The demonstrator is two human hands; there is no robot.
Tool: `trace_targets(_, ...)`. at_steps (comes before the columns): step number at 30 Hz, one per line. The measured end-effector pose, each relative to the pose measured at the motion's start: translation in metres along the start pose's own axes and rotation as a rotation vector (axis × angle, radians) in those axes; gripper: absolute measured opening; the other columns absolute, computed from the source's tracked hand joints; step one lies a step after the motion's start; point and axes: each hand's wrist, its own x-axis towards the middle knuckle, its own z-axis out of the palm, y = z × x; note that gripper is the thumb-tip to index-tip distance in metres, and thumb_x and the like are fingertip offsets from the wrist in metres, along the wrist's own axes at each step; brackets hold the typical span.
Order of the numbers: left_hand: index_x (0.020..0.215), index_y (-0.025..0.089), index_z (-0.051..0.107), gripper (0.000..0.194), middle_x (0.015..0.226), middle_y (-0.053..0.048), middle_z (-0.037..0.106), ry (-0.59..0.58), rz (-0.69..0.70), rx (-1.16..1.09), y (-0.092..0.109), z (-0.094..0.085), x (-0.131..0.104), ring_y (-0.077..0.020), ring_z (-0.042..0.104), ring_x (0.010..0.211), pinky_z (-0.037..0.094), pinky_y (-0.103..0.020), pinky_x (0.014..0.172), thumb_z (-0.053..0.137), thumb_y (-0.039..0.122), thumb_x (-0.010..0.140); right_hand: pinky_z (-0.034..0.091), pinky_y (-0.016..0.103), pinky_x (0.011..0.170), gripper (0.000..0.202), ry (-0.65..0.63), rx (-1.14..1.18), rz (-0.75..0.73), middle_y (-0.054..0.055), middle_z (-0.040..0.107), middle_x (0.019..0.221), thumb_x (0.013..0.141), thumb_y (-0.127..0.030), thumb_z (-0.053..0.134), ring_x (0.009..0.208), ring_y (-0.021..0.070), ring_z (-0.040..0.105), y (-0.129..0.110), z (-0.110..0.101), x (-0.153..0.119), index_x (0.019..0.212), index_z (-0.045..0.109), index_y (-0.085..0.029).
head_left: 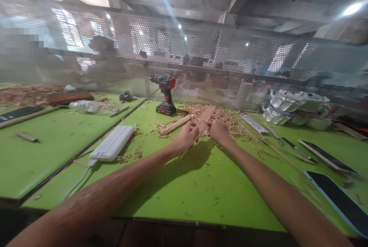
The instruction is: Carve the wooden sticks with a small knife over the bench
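Note:
My left hand [186, 136] is closed round the near part of a flat wooden strip [207, 114], which slants away over a heap of wood shavings [227, 117]. To its right, my right hand [219, 131] is closed around a small tool [206, 123]; only a short dark tip shows at the strip's edge, and its handle is hidden in the fist. Just left of my hands a round wooden stick [178, 123] lies among the shavings.
A cordless drill [166, 94] stands behind the shavings. At left are a white power bank [112, 143] with a cable and a plastic bottle [93, 107]. At right lie a phone [340, 201], a sanding board [327, 156] and foil-wrapped items [296, 107]. A mesh screen [241, 86] runs behind.

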Motion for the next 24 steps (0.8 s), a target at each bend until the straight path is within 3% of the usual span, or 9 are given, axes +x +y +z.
trace_targets(5, 0.095, 0.022, 0.048, 0.014, 0.068, 0.004, 0.055, -0.017, 0.057, 0.094, -0.001, 0.003, -0.007, -0.0094, 0.042, 0.046, 0.033, -0.021, 0.043, 0.048, 0.034, 0.103, 0.051, 0.027, 0.079, 0.03, 0.011, -0.119, 0.096, 0.016, 0.08, 0.105, 0.102, -0.028, 0.057, 0.096, 0.026, 0.074, 0.008, 0.002, 0.003, 0.112, 0.081, -0.012)
trace_targets(9, 0.099, 0.022, 0.048, 0.015, 0.068, 0.005, 0.056, -0.057, 0.06, 0.172, 0.004, 0.003, -0.013, -0.0098, 0.043, 0.047, 0.036, -0.022, 0.045, 0.047, 0.037, 0.103, 0.053, 0.027, 0.078, 0.033, 0.027, -0.169, 0.162, 0.017, 0.08, 0.109, 0.104, -0.029, 0.054, 0.1, 0.0269, 0.075, 0.017, 0.001, 0.007, 0.116, 0.081, -0.013)
trace_targets(17, 0.099, 0.022, 0.047, 0.01, 0.064, 0.006, 0.056, -0.062, 0.05, 0.161, 0.008, 0.001, -0.011, -0.009, 0.041, 0.042, 0.033, -0.021, 0.043, 0.046, 0.031, 0.103, 0.054, 0.027, 0.074, 0.037, 0.067, -0.164, 0.098, 0.018, 0.081, 0.101, 0.105, -0.033, 0.052, 0.092, 0.0259, 0.077, 0.008, 0.003, -0.002, 0.108, 0.082, -0.011)
trace_targets(24, 0.098, 0.022, 0.045, 0.02, 0.064, 0.006, 0.055, -0.099, 0.184, 0.219, 0.002, 0.001, -0.013, -0.0103, 0.044, 0.047, 0.034, -0.022, 0.049, 0.045, 0.041, 0.104, 0.054, 0.03, 0.081, 0.036, 0.095, -0.213, 0.116, 0.023, 0.079, 0.108, 0.103, -0.031, 0.055, 0.102, 0.0302, 0.076, 0.006, -0.005, -0.007, 0.114, 0.079, -0.007)
